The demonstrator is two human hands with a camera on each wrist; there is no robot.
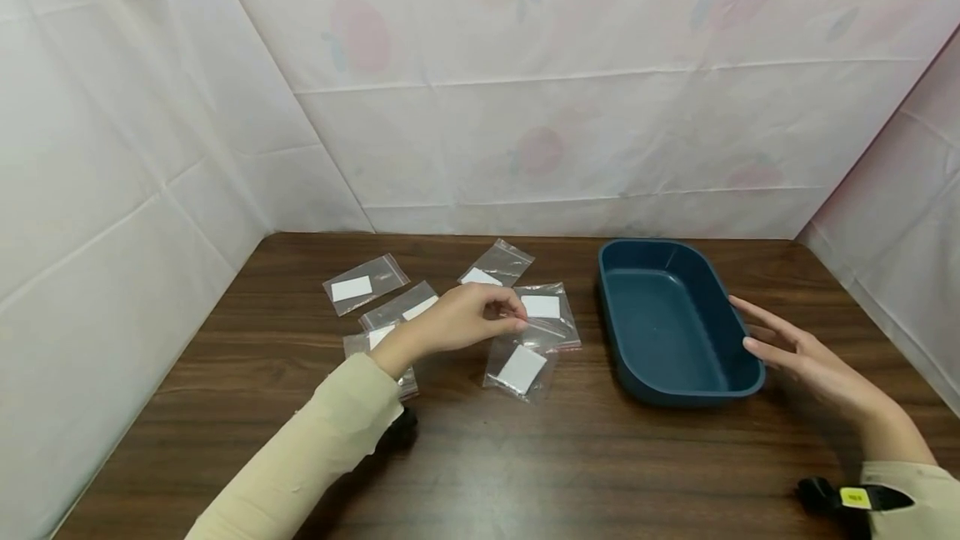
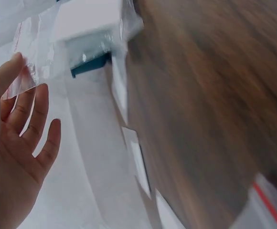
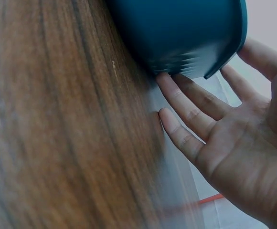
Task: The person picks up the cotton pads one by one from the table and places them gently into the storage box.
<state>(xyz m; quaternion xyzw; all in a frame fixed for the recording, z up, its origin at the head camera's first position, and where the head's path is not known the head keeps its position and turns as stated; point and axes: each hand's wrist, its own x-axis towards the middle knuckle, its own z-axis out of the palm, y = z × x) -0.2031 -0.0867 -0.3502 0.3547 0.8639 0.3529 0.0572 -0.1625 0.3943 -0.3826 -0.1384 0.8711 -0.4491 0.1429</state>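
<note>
— At the fingers of the left hand?
— Clear bag with white card, pinched near one edge, left of blue bin.
— Right hand?
— Spread fingers, touching bin's right rim. Tabletop gap narrow toward nearest flat bag.

A dark wood-grain desk spans the lower head view; creased white cloth, faintly patterned in pink, hangs across the top.
</note>
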